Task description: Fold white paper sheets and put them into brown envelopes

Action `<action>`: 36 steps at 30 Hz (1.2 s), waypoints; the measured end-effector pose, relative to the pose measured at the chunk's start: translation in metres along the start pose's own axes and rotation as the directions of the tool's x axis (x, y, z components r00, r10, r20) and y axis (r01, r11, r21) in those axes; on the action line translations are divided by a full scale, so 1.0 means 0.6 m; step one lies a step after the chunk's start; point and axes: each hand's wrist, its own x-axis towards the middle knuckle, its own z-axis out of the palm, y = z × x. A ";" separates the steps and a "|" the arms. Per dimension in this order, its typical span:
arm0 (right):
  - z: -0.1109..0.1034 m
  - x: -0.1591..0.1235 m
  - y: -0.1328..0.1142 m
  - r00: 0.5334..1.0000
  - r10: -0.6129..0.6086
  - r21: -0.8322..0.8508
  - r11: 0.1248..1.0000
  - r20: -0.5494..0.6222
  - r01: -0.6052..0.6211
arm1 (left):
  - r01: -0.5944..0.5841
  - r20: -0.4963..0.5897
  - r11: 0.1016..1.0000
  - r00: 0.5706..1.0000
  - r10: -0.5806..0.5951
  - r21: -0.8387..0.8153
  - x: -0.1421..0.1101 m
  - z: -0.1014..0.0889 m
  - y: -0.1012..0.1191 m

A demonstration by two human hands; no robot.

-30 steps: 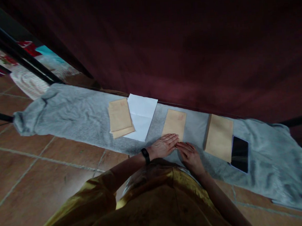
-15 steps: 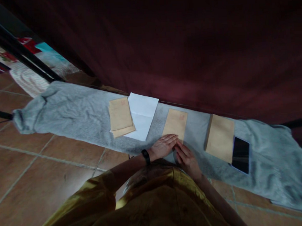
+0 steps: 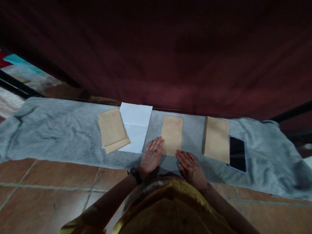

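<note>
A brown envelope (image 3: 172, 134) lies flat on a grey cloth (image 3: 52, 129) spread over the tiled floor. My left hand (image 3: 151, 156), with a black band on its wrist, rests flat at the envelope's near left corner, fingers stretched out. At the near right corner my right hand (image 3: 189, 166) lies flat on the cloth, fingers extended. Neither hand holds anything. To the left sits a stack of brown envelopes (image 3: 112, 130) partly over a white sheet of paper (image 3: 135, 126).
Right of the middle envelope lies another brown envelope (image 3: 216, 139), with a dark phone (image 3: 237, 153) beside it. A dark red curtain (image 3: 167, 52) hangs just behind the cloth. Brown floor tiles (image 3: 44, 196) lie in front. Dark metal bars (image 3: 9, 82) cross the far left.
My hands have drawn apart: the left slid to the envelope's left corner, the right to its right corner. The view has shifted, so everything sits further left.
</note>
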 end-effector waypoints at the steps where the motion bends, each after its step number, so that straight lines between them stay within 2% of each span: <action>1: -0.002 -0.002 0.001 1.000 0.003 -0.002 1.000 0.007 -0.003 | 0.026 -0.017 1.000 1.000 -0.026 0.000 -0.002 0.002 0.001; 6: -0.001 -0.006 0.002 1.000 0.024 -0.007 1.000 0.003 -0.024 | 0.158 -0.130 0.986 0.978 -0.164 -0.050 -0.006 0.012 0.019; 9: 0.003 -0.004 0.004 1.000 0.012 0.003 1.000 -0.024 -0.012 | 0.190 -0.144 0.979 0.969 -0.199 -0.072 -0.004 0.013 0.032; 12: 0.009 0.000 0.006 0.998 -0.007 0.025 1.000 -0.065 0.009 | 0.157 -0.134 0.987 0.978 -0.160 -0.034 0.005 0.011 0.044; 14: 0.013 0.003 0.007 0.996 -0.010 0.038 0.999 -0.090 0.013 | 0.067 -0.119 0.998 0.991 -0.067 -0.002 0.018 0.012 0.051; 17: 0.018 0.004 0.008 0.995 -0.008 0.050 0.999 -0.101 0.013 | -0.105 -0.062 0.994 0.993 0.105 0.000 0.050 0.022 0.059; 19: 0.020 0.004 0.009 0.995 -0.008 0.061 0.998 -0.098 0.014 | -0.158 -0.039 0.987 0.987 0.158 -0.010 0.078 0.033 0.059; 25: 0.013 0.004 0.011 0.997 -0.002 0.090 0.996 -0.083 0.010 | -0.095 -0.078 0.995 0.993 0.094 -0.007 0.169 0.058 0.036; 30: 0.008 0.007 0.008 0.996 -0.005 0.090 0.996 -0.091 0.013 | 0.000 -0.107 1.000 0.994 0.001 0.009 0.220 0.070 0.025; 36: 0.005 0.009 0.005 0.994 -0.006 0.082 0.996 -0.107 0.015 | -0.095 0.021 0.995 0.995 0.095 -0.024 0.258 0.070 0.042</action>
